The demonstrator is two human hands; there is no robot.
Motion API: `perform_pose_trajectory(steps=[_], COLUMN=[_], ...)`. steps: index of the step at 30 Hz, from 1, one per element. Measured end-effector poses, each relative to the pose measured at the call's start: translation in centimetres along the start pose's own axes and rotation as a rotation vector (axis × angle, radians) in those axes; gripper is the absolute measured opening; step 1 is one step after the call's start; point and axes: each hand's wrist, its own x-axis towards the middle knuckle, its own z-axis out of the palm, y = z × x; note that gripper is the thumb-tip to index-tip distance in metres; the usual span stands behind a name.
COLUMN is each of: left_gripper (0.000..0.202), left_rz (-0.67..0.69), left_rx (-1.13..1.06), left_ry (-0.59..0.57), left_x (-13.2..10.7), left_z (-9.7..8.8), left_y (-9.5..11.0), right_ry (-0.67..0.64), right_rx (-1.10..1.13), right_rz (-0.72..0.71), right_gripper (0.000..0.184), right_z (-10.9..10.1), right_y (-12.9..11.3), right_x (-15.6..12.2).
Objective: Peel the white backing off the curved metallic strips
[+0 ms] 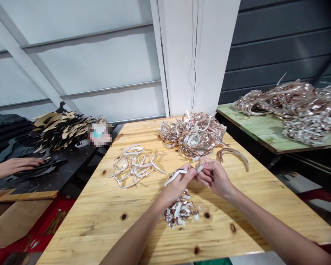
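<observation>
1. The left hand [178,184] and right hand [215,178] work close together, their narrow fingers [202,173] pinching a white-backed copper strip [176,175] above the pine table [253,217].
2. Shredded white-and-copper scraps [180,211] lie just below the left hand; pale curled strips [134,167] lie farther left.

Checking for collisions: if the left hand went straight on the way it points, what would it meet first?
The right hand, most likely: the left hand points up and across toward it, with a pale strip held between them. Depth is hard to judge here.
</observation>
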Motion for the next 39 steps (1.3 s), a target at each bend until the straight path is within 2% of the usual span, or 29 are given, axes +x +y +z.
perform_pose_trajectory(steps=[3,7,15,21,24,31,39], left_gripper=[0.043,0.048,0.05,0.052,0.051,0.044,0.032], left_rz=[0.069,0.124,0.085,0.045,0.044,0.0,0.001], left_rx=[0.009,-0.01,0.04,0.1,0.144,0.276,0.447], left_ry=[-0.063,-0.058,-0.046,-0.079,-0.055,-0.05,-0.02], left_x=[-0.1,0.1,0.0,0.2,0.1,0.1,0.2], left_z=[0.2,0.6,0.5,0.3,0.1,-0.4,-0.8], left_y=[0.8,1.4,1.1,0.7,0.5,-0.1,-0.5], right_ry=[0.001,0.022,0.082,0.117,0.172,0.316,0.371], right_rx=[-0.002,0.086,0.297,0.387,0.422,0.527,0.526], right_rz=[0.035,0.093,0.172,0.111,0.094,0.01,-0.145], right_gripper=[0.03,0.031,0.035,0.035,0.035,0.032,0.024], right_z=[0.1,0.4,0.4,-0.2,-0.5,-1.1,-2.7], right_y=[0.0,-0.5,-1.2,-1.7,-1.8,-2.3,-3.2], right_x=[-0.1,-0.1,0.1,0.5,0.8,1.3,1.8])
